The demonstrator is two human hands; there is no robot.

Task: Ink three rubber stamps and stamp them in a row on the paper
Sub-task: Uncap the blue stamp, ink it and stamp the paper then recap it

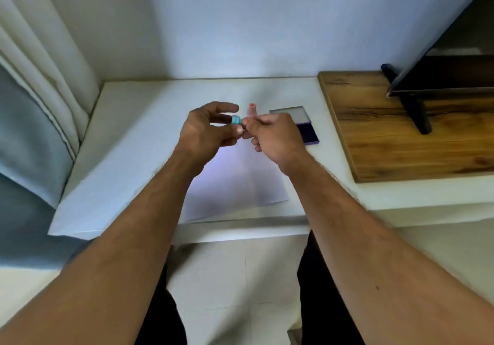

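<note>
My left hand [207, 128] holds a small blue stamp [236, 120] between thumb and fingers, above the white paper [235, 181]. My right hand [275, 136] is curled beside it, its fingertips meeting the blue stamp's end; what it pinches there is too small to tell. A pink stamp [252, 109] stands upright on the table just behind both hands. The open ink pad [307, 130], with a dark purple pad and grey lid, lies to the right of my right hand. No third stamp is visible.
The white table [128, 157] ends at a wall behind and a curtain [40, 104] on the left. A wooden board [401, 136] carrying a black screen stand [415, 112] lies on the right. Tiled floor lies below the front edge.
</note>
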